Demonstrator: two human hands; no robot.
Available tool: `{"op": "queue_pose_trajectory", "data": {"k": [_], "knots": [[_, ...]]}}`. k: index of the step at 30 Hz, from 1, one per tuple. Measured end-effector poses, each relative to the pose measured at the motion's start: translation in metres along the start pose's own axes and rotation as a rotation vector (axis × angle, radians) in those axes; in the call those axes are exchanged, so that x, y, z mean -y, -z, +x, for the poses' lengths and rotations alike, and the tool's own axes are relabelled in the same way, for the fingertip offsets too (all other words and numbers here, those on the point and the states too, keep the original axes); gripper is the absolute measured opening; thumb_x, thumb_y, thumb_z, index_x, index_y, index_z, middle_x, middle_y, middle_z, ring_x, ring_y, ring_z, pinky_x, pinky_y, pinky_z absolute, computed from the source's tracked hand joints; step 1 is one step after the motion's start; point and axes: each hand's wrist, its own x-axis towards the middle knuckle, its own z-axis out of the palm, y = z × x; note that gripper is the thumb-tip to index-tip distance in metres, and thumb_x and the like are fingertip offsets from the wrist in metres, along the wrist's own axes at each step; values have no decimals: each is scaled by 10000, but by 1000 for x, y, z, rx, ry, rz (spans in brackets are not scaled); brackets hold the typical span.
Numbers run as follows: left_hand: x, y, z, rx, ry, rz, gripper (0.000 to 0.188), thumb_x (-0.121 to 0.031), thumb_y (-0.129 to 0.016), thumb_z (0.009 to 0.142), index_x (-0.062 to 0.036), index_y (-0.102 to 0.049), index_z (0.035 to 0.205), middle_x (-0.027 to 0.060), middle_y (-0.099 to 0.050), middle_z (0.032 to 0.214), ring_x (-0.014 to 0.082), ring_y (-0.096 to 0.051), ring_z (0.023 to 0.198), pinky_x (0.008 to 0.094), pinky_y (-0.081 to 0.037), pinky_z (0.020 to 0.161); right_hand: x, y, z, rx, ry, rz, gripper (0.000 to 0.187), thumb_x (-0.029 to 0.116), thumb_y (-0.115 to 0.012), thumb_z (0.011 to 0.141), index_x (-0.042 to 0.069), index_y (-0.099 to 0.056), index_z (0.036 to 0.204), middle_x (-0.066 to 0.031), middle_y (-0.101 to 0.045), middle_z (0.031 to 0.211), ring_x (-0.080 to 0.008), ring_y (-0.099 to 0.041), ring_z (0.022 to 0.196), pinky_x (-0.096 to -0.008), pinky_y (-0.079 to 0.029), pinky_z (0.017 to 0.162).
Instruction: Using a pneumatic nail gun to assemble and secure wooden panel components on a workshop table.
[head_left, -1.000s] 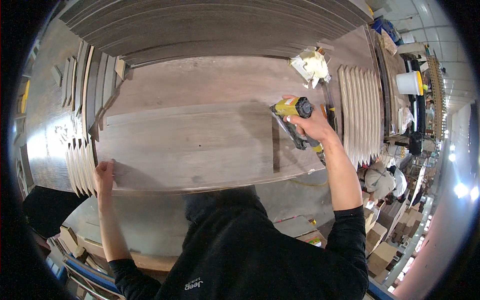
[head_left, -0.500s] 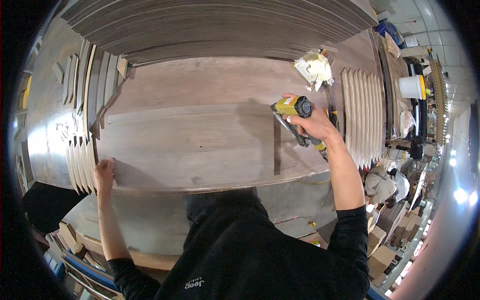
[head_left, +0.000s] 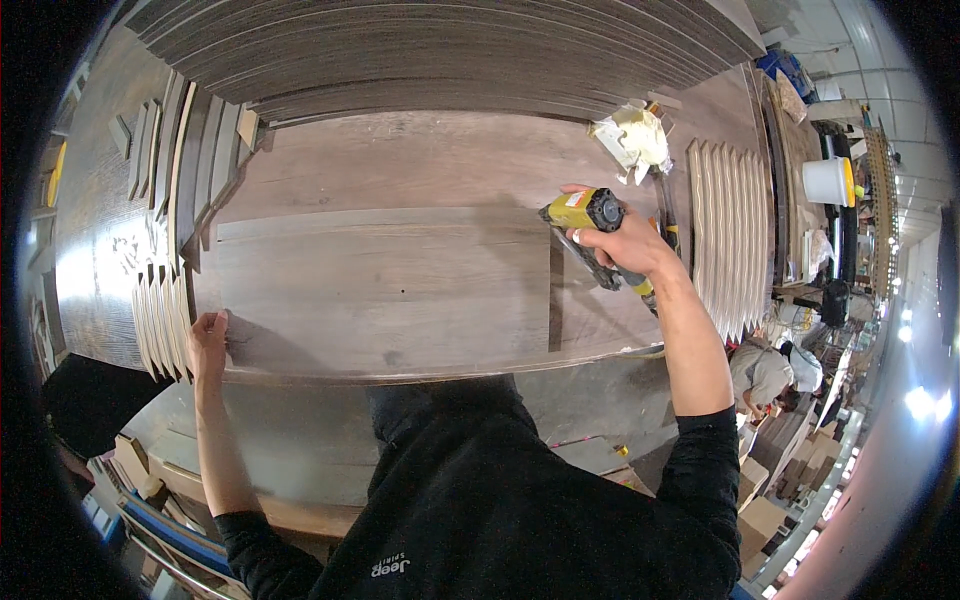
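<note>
In front of me a long grey-brown wooden panel (head_left: pixel 400 330) lies flat on the brown worktable (head_left: pixel 400 160). My left hand (head_left: pixel 209 340) is at the panel's near left end, its fingers closed together around that edge. A yellow and black nail gun (head_left: pixel 585 212) is in my right hand (head_left: pixel 635 245), which wraps round its grip. The tool's nose points left, over the panel's right end, beside a narrow dark strip (head_left: pixel 556 300). Exactly where the nose meets the wood cannot be made out.
A tall stack of dark boards (head_left: pixel 440 60) stands at the back. Pointed pale strips lie in a row on the right (head_left: pixel 730 240) and in a smaller row (head_left: pixel 162 320) at left. Crumpled yellowish paper (head_left: pixel 637 140) sits back right; a white bucket (head_left: pixel 827 178) stands beyond. Another person (head_left: pixel 765 375) bends over far right.
Both hands and the nail gun keep nearly the same places. The view has shifted slightly, and the person at the far right has bent lower.
</note>
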Motion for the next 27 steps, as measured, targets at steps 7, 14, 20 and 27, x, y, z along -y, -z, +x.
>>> {"op": "queue_pose_trajectory", "data": {"k": [7,14,20,27], "knots": [[-5,1,0,-1,-26,44,346,-328,-660,961,3,-737,1023,65,-673,796,155,-594,754,322,-471,725,-7,-4,-11,-13,50,51,684,16,-631,823,188,-522,1477,-24,-698,956,-75,-500,550,-243,-431,511],[9,-14,-6,-49,-123,-55,304,-266,-660,972,17,-732,1059,60,-689,819,143,-605,778,300,-478,751,-40,-33,-70,-145,-29,282,620,47,-691,861,161,-538,1451,3,-655,880,-76,-517,546,-256,-447,508],[18,-9,-10,-61,-161,-122,291,-267,-688,958,22,-723,976,37,-639,751,127,-544,721,305,-440,682,-53,-51,-73,-99,-43,310,660,-29,-613,839,125,-508,1473,-30,-689,958,-80,-497,523,-247,-426,474],[14,-5,-14,-53,-95,27,405,-367,-703,939,23,-676,831,20,-543,655,116,-470,644,335,-382,598,-51,-57,-72,-132,-61,349,608,67,-702,848,129,-552,1434,0,-618,777,-83,-492,516,-265,-430,485]]}}
